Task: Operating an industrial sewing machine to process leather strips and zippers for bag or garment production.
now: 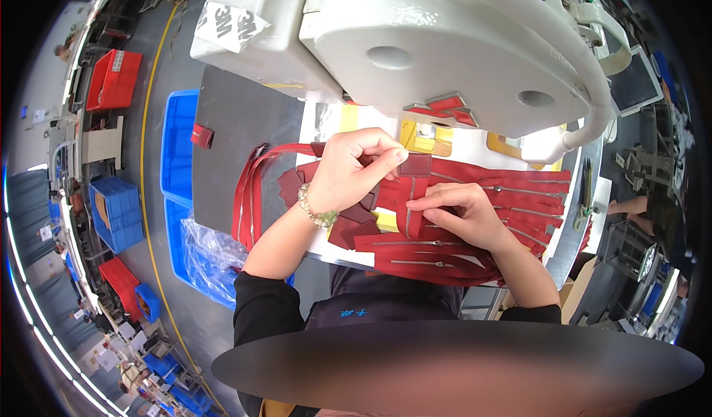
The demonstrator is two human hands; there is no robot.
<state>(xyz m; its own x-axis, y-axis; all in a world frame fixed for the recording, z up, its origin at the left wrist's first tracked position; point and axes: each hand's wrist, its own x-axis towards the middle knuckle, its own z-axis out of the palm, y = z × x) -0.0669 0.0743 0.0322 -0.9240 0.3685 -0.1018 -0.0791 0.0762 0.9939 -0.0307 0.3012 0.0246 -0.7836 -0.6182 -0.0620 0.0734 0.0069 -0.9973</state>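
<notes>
Locate the zipper (412, 208) in front of you: a short red strip standing across the others at mid-table, below the machine head. A dark red patch (414, 165) sits at its far end; whether it is fixed or only laid there cannot be told. Judge the work as partway: this one piece is in hand, while loose patches (356, 228) lie to its left and a stack of zippers (526, 187) lies flat to its right. The count done and the count left cannot be read from this view.

Your left hand (352, 165) reaches in from the left, wrist bent, thumb and forefinger pressed together – they appear to pinch the left edge of the patch. Your right hand (467, 213) comes from the lower right, palm down, its thumb and fingertips pinching the zipper near its middle. Both forearms angle inward.

Further out, note more red strips (248, 202) curving at the left – and the white machine (452, 46) above, with red pieces (449, 104) on its front. Beyond the table's left edge stand blue bins (178, 146), the nearer holding clear plastic (211, 257).
</notes>
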